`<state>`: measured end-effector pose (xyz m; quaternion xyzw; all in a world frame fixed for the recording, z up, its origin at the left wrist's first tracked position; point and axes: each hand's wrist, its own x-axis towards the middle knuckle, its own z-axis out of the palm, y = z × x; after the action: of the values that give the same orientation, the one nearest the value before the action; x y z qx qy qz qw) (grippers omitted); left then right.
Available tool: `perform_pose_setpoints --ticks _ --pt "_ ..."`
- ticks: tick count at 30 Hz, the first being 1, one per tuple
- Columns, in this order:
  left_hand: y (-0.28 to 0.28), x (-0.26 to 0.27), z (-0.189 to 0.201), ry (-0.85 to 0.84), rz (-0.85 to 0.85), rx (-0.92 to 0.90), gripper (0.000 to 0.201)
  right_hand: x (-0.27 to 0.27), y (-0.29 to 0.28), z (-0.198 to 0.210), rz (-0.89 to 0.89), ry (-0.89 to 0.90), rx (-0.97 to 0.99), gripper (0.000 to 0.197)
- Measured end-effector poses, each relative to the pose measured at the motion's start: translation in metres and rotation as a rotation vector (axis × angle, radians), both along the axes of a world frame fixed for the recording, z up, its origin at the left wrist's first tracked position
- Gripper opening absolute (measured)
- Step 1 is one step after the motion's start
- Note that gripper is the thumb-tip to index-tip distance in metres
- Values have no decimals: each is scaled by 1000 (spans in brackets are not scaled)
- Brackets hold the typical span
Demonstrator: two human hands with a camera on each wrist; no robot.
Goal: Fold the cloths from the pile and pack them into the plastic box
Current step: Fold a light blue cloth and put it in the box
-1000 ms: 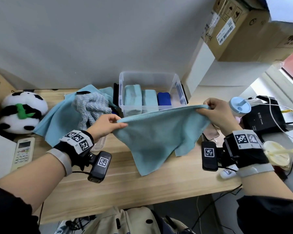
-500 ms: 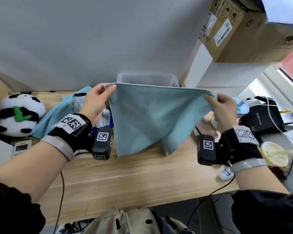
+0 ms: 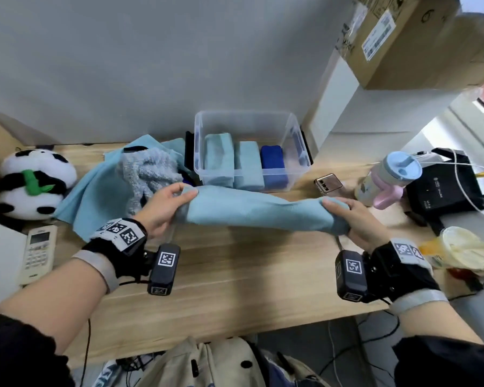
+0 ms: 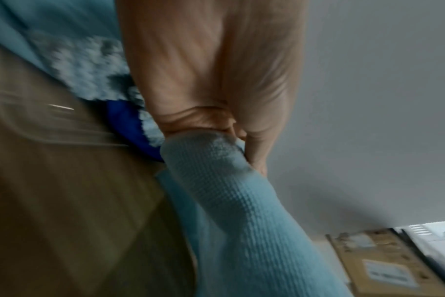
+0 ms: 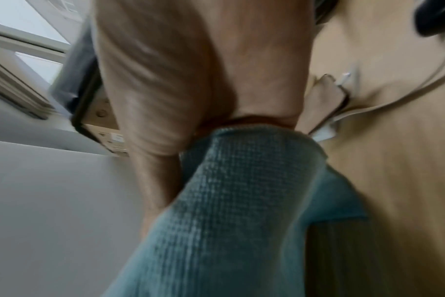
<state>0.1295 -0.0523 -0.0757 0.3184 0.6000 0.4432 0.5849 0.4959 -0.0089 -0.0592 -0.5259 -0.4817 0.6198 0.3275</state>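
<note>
A light teal cloth (image 3: 257, 210) stretches as a long band low over the wooden table (image 3: 235, 280), in front of the clear plastic box (image 3: 296, 141). My left hand (image 3: 176, 199) pinches its left end (image 4: 216, 170). My right hand (image 3: 344, 210) grips its right end (image 5: 247, 170), fingers curled over the top. The box holds two folded teal cloths (image 3: 218, 155) and a dark blue one (image 3: 273, 163) side by side. The pile at the left has a fluffy grey cloth (image 3: 148, 171) on a light blue cloth (image 3: 90, 196).
A phone (image 3: 328, 183) lies right of the box. Further right stand a bottle with a blue lid (image 3: 389, 177), a black device with cables (image 3: 447, 185) and a plastic cup (image 3: 464, 252). A panda toy (image 3: 34, 182) and a remote (image 3: 39, 252) are at the left.
Both hands came down from chest height to the table with the teal cloth. The cloth, hanging open as a sheet before, now lies as a long narrow band between the hands.
</note>
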Motion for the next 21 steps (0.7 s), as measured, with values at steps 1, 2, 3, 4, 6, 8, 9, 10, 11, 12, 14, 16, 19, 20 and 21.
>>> perform_pose_setpoints --ticks 1,2,3,4,6,8,9,10,11,12,14,16,19,20,21 --pt "-5 0 -11 8 -36 -45 7 1 -5 -9 61 -22 -66 55" --pt "-11 1 -21 22 -73 -92 6 1 -11 -17 114 -40 -136 44" --pt "-16 2 -29 42 -116 -134 7 1 -17 -25 159 -66 -202 34" --pt "-21 2 -37 70 -161 -176 8 2 -22 -34 207 -99 -256 35" --pt "-31 2 -54 116 -246 -255 8 4 -30 -53 300 -156 -350 48" --pt "-41 -1 -72 192 -352 -343 5 5 -39 -69 356 -188 -423 54" --pt "-45 -4 -82 244 -400 -376 8 5 -44 -77 369 -201 -452 55" --pt "-50 -5 -90 276 -431 -407 8 5 -49 -83 373 -213 -478 51" --pt "-54 -6 -96 275 -427 -423 6 4 -53 -88 371 -227 -496 42" --pt "-58 -5 -100 254 -402 -427 8 3 -57 -91 357 -229 -515 30" --pt "-61 -2 -106 223 -323 -401 12 4 -62 -100 291 -242 -524 13" --pt "-59 0 -109 240 -211 -364 9 3 -65 -108 187 -265 -477 9" --pt "-51 -1 -114 272 -5 -311 17 3 -64 -119 -16 -418 -410 14" --pt "-49 -1 -116 277 23 -294 16 6 -62 -126 -78 -513 -395 22" --pt "-46 -1 -117 283 27 -282 11 10 -58 -132 -130 -628 -379 32"
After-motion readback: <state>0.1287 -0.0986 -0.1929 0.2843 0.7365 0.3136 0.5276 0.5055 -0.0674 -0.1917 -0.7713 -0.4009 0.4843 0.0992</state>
